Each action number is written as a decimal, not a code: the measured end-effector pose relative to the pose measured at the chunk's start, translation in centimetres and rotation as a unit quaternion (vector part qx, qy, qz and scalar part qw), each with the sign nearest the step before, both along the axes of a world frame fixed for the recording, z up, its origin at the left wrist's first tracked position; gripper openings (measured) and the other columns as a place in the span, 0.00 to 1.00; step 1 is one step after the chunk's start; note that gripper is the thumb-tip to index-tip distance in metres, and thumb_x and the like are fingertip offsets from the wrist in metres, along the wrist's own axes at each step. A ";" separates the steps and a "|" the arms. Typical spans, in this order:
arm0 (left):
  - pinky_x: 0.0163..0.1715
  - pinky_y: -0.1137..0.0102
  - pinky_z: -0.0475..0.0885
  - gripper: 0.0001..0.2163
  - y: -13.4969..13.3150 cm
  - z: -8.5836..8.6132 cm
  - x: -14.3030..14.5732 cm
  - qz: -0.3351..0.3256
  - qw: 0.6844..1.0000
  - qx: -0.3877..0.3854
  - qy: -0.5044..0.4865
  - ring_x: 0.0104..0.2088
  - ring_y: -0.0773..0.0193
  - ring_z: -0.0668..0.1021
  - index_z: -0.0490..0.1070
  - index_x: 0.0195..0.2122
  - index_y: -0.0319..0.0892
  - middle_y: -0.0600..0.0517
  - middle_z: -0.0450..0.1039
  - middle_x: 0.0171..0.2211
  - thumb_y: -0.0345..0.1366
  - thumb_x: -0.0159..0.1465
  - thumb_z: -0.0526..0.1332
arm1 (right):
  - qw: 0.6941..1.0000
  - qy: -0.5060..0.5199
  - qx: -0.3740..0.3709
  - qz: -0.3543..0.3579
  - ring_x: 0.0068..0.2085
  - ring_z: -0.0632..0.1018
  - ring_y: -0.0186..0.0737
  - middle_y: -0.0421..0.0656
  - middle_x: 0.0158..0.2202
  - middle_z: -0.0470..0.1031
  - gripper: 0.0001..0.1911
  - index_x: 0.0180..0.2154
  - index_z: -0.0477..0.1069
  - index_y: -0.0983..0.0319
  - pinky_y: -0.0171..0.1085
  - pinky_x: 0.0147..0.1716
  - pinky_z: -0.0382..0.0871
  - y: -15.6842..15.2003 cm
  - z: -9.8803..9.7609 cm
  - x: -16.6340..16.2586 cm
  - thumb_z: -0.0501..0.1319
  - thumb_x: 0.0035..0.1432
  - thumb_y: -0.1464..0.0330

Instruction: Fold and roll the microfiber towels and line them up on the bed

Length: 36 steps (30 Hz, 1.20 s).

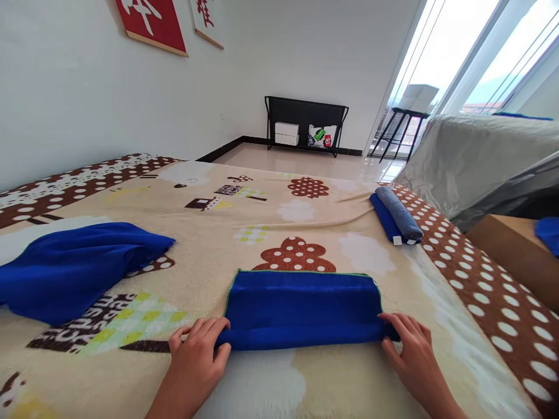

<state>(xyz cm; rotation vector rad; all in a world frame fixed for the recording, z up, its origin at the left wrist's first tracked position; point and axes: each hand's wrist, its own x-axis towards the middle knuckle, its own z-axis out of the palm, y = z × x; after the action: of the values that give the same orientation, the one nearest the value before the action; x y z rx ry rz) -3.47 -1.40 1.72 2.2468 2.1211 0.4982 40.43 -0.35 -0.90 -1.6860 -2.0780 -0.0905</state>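
Observation:
A dark blue towel (301,299) lies spread on the patterned bed blanket (262,221) in front of me, its near edge rolled up into a thick fold. My left hand (198,355) grips the left end of that roll, fingers curled over it. My right hand (408,349) holds the right end of the roll, fingertips pressed on the cloth. A crumpled pile of blue cloth (74,265) sits to the left, apart from both hands.
Two rolled towels, blue and grey (397,218), lie at the bed's far right edge. A grey covered piece of furniture (480,163) and a wooden surface (515,256) stand right of the bed. A black rack (305,125) stands against the far wall.

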 end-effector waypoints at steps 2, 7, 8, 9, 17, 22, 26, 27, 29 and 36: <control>0.48 0.57 0.64 0.14 0.1 -0.1 -0.6 0.011 0.999 0.001 -0.035 0.42 0.56 0.79 0.73 0.42 0.49 0.53 0.79 0.40 0.32 0.57 0.53 | 1.000 0.017 -0.009 0.003 0.49 0.75 0.45 0.42 0.45 0.76 0.15 0.49 0.68 0.55 0.46 0.50 0.60 0.0 -0.3 0.5 0.55 0.60 0.68; 0.44 0.67 0.72 0.11 0.8 -0.7 -3.3 -0.031 0.984 -0.046 -0.171 0.42 0.58 0.80 0.73 0.41 0.48 0.54 0.79 0.40 0.38 0.59 0.56 | 0.999 0.038 -0.014 -0.009 0.47 0.76 0.45 0.43 0.45 0.77 0.14 0.50 0.68 0.57 0.46 0.48 0.63 1.0 -1.1 1.3 0.54 0.64 0.63; 0.43 0.68 0.73 0.10 0.9 -0.8 -3.8 -0.042 0.980 -0.060 -0.186 0.42 0.58 0.80 0.74 0.41 0.48 0.54 0.79 0.41 0.39 0.60 0.57 | 0.999 0.027 -0.007 -0.020 0.47 0.76 0.46 0.43 0.44 0.78 0.14 0.50 0.69 0.57 0.47 0.47 0.63 1.1 -1.2 1.2 0.54 0.64 0.63; 0.43 0.68 0.73 0.10 0.9 -0.8 -4.1 -0.039 0.980 -0.066 -0.182 0.43 0.58 0.80 0.74 0.41 0.48 0.53 0.79 0.41 0.41 0.61 0.58 | 0.999 0.012 0.005 -0.032 0.47 0.76 0.47 0.44 0.44 0.78 0.14 0.49 0.70 0.57 0.48 0.47 0.63 1.3 -1.2 1.1 0.55 0.64 0.62; 0.60 0.54 0.58 0.23 0.5 0.2 5.3 -0.064 0.986 0.131 0.083 0.63 0.53 0.66 0.72 0.55 0.45 0.46 0.63 0.65 0.25 0.60 0.52 | 0.986 -0.089 0.088 0.107 0.62 0.68 0.41 0.43 0.62 0.68 0.33 0.63 0.60 0.62 0.45 0.61 0.57 0.9 -0.3 -7.2 0.45 0.58 0.83; 0.62 0.65 0.55 0.28 2.0 -0.7 10.4 -0.258 0.940 0.151 0.163 0.65 0.64 0.63 0.61 0.64 0.41 0.51 0.62 0.65 0.21 0.62 0.47 | 0.977 -0.135 0.054 0.159 0.68 0.58 0.38 0.41 0.69 0.55 0.37 0.68 0.51 0.62 0.44 0.66 0.51 0.9 0.0 -10.4 0.43 0.58 0.84; 0.62 0.65 0.57 0.28 1.6 -1.4 6.0 -0.244 0.952 0.120 0.142 0.65 0.64 0.64 0.53 0.68 0.40 0.50 0.61 0.66 0.25 0.66 0.48 | 0.978 -0.141 0.034 0.151 0.68 0.58 0.39 0.39 0.69 0.55 0.37 0.69 0.48 0.60 0.45 0.66 0.53 0.5 -1.1 -6.0 0.44 0.60 0.82; 0.61 0.65 0.58 0.27 1.3 -1.5 4.4 -0.236 0.955 0.117 0.137 0.65 0.63 0.65 0.51 0.69 0.41 0.50 0.62 0.66 0.28 0.67 0.49 | 0.981 -0.133 0.035 0.140 0.68 0.59 0.40 0.39 0.68 0.57 0.34 0.69 0.49 0.59 0.45 0.65 0.55 0.2 -1.4 -4.7 0.46 0.63 0.79; 0.61 0.65 0.59 0.27 0.5 -1.6 2.0 -0.217 0.959 0.124 0.136 0.63 0.63 0.68 0.51 0.69 0.41 0.49 0.64 0.64 0.35 0.69 0.52 | 0.986 -0.112 0.042 0.117 0.67 0.62 0.42 0.41 0.67 0.60 0.30 0.68 0.52 0.59 0.46 0.64 0.59 -0.3 -1.9 -3.0 0.50 0.66 0.72; 0.65 0.57 0.53 0.25 0.6 -0.7 8.6 -0.222 0.956 0.142 0.126 0.65 0.56 0.64 0.55 0.67 0.38 0.45 0.60 0.66 0.30 0.68 0.49 | 0.985 -0.073 0.039 0.150 0.65 0.64 0.44 0.46 0.65 0.62 0.27 0.65 0.57 0.65 0.47 0.63 0.62 0.1 0.4 -10.3 0.54 0.66 0.68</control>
<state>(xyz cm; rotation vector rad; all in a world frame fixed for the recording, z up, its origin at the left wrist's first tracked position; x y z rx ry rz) 5.15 -0.79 1.05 2.9798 1.6216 0.5437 30.15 -0.24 -0.50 -1.3378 -2.3810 -0.2025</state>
